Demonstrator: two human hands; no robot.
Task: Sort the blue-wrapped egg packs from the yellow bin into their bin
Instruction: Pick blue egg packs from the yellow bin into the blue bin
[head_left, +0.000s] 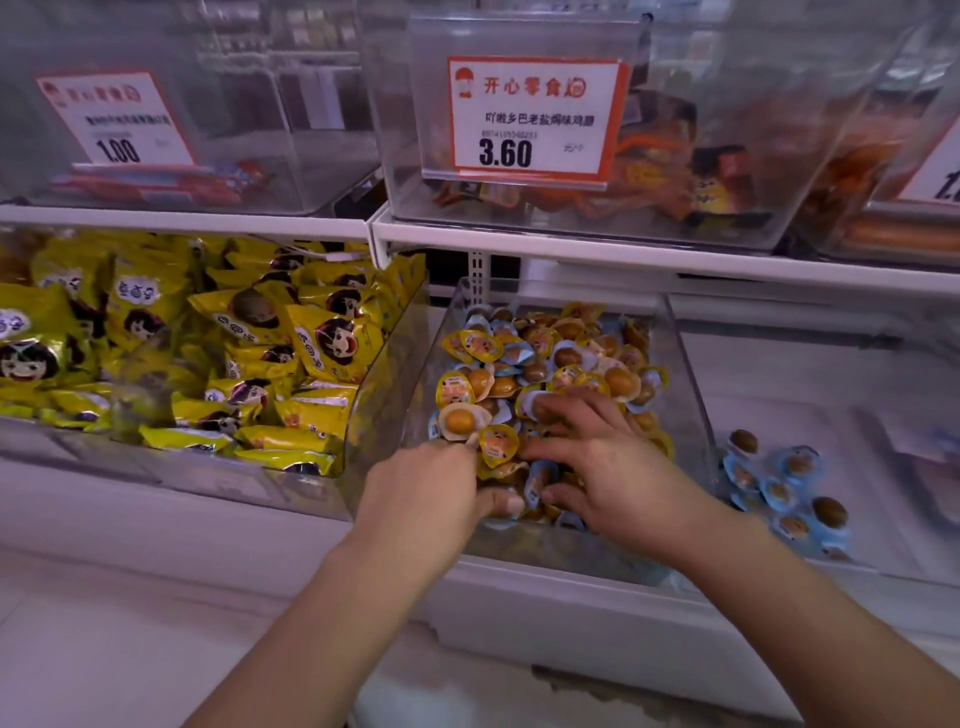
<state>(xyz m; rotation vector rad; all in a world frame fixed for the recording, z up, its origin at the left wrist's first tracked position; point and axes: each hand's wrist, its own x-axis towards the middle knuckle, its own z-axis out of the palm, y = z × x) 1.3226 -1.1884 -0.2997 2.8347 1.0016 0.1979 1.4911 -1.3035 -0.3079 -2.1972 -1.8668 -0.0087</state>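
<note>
A price tag on the upper shelf reads 开心零食 and 3.60; another tag at left reads 1.00. Below, both hands dig into the clear middle bin, heaped with yellow- and blue-wrapped egg packs lying every way. The left hand has its fingers curled into the pile; whether they hold a pack I cannot tell. The right hand spreads its fingers flat over the packs. A few blue packs lie in the right bin, which has plenty of room.

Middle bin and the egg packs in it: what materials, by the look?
Middle bin: looks like clear rigid plastic, likely acrylic; contents show through its glossy, straight walls.
Egg packs: seemingly thin glossy plastic film, printed yellow or blue, with a clear dome showing the brown egg. Highlights and crinkled edges suggest film; exact polymer can't be told.
</note>
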